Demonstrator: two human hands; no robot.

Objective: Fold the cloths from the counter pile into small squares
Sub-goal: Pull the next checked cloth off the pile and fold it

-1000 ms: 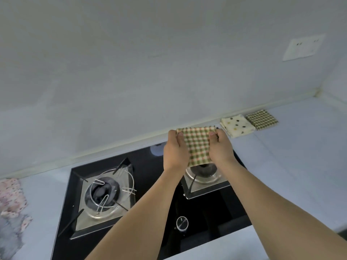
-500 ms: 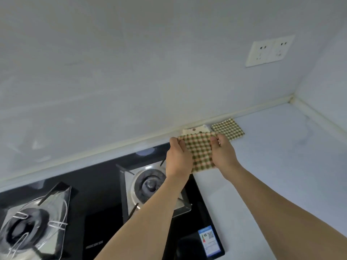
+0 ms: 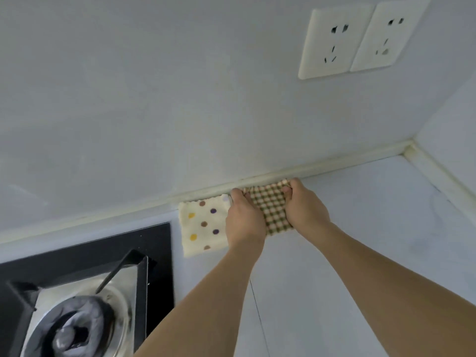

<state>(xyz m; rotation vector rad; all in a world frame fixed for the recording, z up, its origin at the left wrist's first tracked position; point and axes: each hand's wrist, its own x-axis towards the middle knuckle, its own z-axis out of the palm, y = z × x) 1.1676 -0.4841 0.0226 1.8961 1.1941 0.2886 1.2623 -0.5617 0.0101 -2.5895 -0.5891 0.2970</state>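
Checked cloth (image 3: 270,207): folded into a small square with a green, brown and cream check; it lies at the back of the counter (image 3: 360,228), its far edge by the strip at the foot of the wall. Both of its side edges are under the hands, and whether another cloth lies beneath it cannot be told.
Left hand (image 3: 244,222): grips the left edge of the checked cloth, fingers curled over the far corner; the fingertips are hard to make out, and the thumb is hidden under the hand.
Right hand (image 3: 305,207): grips the right edge of the same cloth, fingers bent down onto its far right corner; the thumb is not seen.
Dotted cloth (image 3: 203,225): a cream folded square with yellow, brown and purple dots, flat on the counter just left of the checked cloth; its right edge is covered by the left hand, so whether the two cloths touch cannot be told.
Hob (image 3: 85,287): a black glass top at lower left, cut off by the left and bottom edges; only one burner (image 3: 74,328) shows, and that in part.
Sockets (image 3: 360,39): two white plates side by side on the wall at upper right; the right one is cut by the top edge.
Forearms: both bare, entering from the bottom edge.
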